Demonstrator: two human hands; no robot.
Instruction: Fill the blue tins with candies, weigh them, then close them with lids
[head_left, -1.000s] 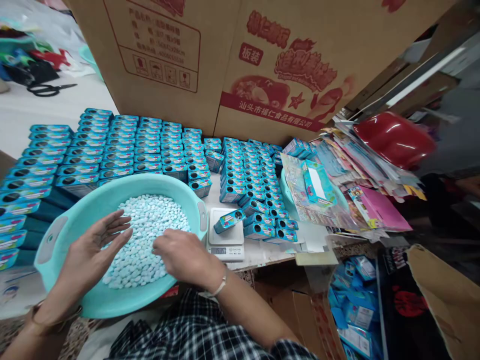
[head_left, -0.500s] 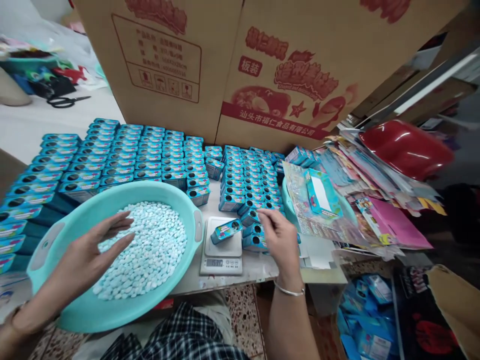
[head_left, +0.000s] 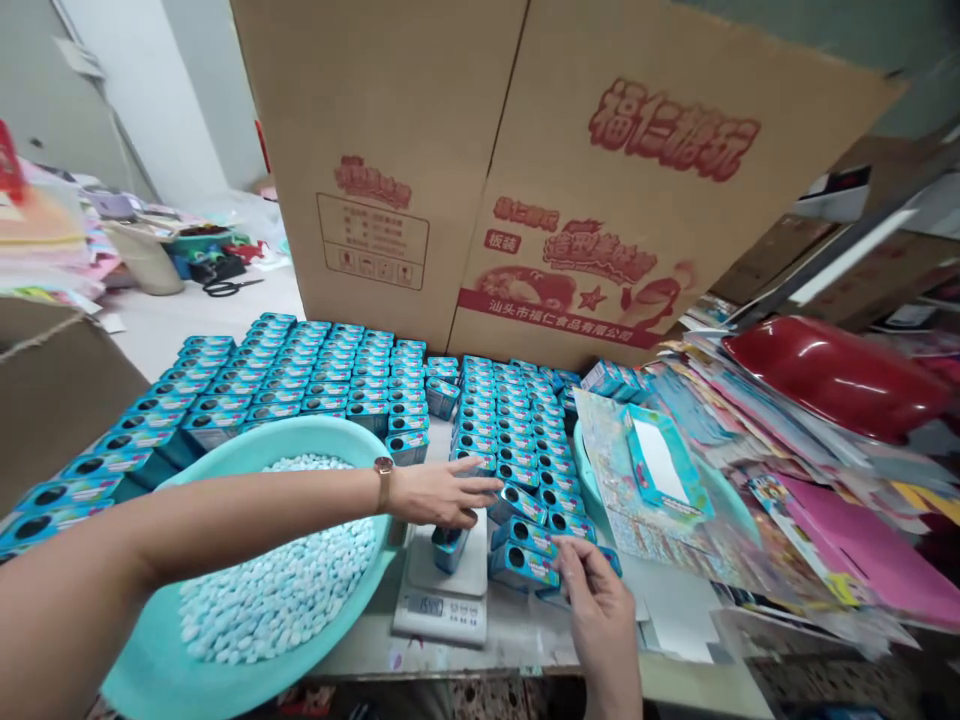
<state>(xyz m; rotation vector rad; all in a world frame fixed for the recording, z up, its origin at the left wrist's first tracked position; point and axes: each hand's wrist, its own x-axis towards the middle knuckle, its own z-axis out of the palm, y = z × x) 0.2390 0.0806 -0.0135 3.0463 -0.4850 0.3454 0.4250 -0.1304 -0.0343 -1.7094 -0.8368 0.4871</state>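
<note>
My left hand [head_left: 439, 492] reaches across the basin to the kitchen scale [head_left: 442, 615]. Its fingers are stretched out and apart, over the small blue box [head_left: 450, 550] on the weighing plate; the hand hides part of that box. Whether the fingers grip it, I cannot tell. My right hand [head_left: 600, 600] is closed in a pinch beside the front blue boxes [head_left: 525, 567] right of the scale. What its fingertips hold, if anything, is too small to make out. Pale blue candies [head_left: 262, 610] fill the turquoise basin [head_left: 300, 690] on the left, under my left forearm.
Rows of upright blue boxes [head_left: 292, 385] stand behind the basin and scale, against a large cardboard carton [head_left: 390, 110]. At right, printed sheets [head_left: 615, 470] cover another basin, near piled papers and a red bowl [head_left: 832, 375]. Scissors [head_left: 229, 288] lie far left.
My left hand has moved right from above the candies to the box on the scale, which has turned. My right hand has shifted slightly right and lower in view. The camera view has tilted up.
</note>
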